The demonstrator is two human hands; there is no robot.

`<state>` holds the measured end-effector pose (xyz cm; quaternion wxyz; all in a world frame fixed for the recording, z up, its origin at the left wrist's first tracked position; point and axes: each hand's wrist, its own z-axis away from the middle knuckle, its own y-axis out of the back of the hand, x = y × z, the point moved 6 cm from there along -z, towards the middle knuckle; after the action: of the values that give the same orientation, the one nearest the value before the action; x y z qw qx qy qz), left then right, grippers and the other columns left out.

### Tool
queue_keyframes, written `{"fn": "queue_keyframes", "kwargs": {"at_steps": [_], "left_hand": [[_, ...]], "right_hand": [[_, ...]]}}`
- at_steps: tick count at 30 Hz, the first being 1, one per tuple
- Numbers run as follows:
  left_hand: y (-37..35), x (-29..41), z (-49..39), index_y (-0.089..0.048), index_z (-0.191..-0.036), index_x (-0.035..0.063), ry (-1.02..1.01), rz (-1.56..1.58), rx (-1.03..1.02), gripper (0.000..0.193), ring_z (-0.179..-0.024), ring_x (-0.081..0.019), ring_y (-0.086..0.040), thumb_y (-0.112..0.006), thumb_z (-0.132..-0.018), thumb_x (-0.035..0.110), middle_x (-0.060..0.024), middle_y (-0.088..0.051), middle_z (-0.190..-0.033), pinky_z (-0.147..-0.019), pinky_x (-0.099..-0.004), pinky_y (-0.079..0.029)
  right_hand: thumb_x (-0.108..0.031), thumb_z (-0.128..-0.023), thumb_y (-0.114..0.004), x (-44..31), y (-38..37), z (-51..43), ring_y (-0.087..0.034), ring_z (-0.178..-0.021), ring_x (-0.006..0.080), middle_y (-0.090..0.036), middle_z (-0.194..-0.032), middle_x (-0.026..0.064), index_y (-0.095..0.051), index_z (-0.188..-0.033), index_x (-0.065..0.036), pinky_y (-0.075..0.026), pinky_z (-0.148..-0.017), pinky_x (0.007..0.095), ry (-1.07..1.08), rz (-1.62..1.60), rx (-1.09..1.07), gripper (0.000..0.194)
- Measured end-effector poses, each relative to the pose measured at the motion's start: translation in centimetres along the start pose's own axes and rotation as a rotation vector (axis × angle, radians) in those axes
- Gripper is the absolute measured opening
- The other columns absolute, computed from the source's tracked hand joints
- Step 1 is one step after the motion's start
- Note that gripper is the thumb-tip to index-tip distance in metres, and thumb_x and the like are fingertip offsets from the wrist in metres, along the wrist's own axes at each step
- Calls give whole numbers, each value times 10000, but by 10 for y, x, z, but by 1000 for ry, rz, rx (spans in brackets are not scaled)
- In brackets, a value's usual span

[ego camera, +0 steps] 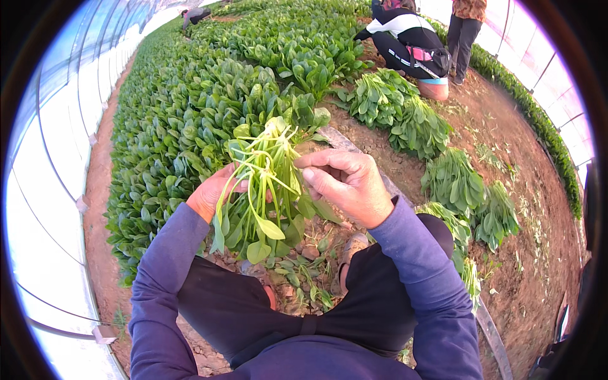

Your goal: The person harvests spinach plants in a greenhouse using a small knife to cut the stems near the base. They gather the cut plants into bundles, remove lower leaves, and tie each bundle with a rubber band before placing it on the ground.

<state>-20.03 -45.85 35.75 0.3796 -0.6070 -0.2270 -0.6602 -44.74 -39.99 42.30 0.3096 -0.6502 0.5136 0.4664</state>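
A bunch of spinach (266, 190) hangs with its pale stem ends up and its leaves down, held before my knees. My left hand (216, 190) is closed around its left side, the fingers partly hidden behind stems and leaves. At the bunch's right side is my right hand (346, 183), thumb and forefinger drawn nearly together beside the stems. Whether a stem lies between those fingertips cannot be made out. Loose leaves (304, 275) lie on the soil between my shoes.
Dense spinach plants (190, 114) grow ahead and left. Picked bunches (453, 180) lie in a row on the soil to the right. A narrow flat strip (494, 339) runs beneath my right side. A crouching person (403, 42) and a standing person (463, 42) are ahead right, inside a plastic-covered greenhouse (52, 190).
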Motion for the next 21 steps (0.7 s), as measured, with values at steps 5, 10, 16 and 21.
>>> {"fn": "queue_keyframes", "kwargs": {"at_steps": [5, 10, 16, 21], "left_hand": [[-5, -4, -1, -531, -1486, 6, 81, 135, 65, 697, -1197, -243, -699, -854, -896, 190, -118, -695, -1331, -1072, -400, -551], [-11, 0, -2, -593, -1441, 25, 77, 65, -45, 606, -1164, -187, -696, -833, -920, 220, -78, -707, -1313, -1048, -357, -550], [8, -18, -12, -574, -1447, 23, 1, 38, -76, 526, -1158, -189, -702, -768, -972, 142, -91, -705, -1317, -1018, -346, -570], [4, -20, -14, -630, -1407, 22, 24, 73, -21, 562, -1124, -143, -709, -808, -875, 48, -66, -727, -1294, -1023, -293, -550]], "right_hand": [[-74, -983, -745, 1, -7, 0, -615, -734, 24, -732, -886, -4, -750, -1214, 11, -530, -662, 228, 68, 120, 11, 247], [-66, -954, -771, -3, -13, 4, -639, -722, 40, -743, -843, 4, -755, -1202, -10, -534, -650, 243, 6, 172, -14, 256], [-45, -924, -783, -5, -19, 4, -679, -699, 83, -731, -785, 32, -741, -1142, 3, -557, -653, 274, 326, 459, 30, 227], [-60, -958, -762, 3, -15, 7, -694, -699, 97, -724, -799, 33, -707, -1034, 5, -568, -638, 273, 11, 93, -83, 114]]}}
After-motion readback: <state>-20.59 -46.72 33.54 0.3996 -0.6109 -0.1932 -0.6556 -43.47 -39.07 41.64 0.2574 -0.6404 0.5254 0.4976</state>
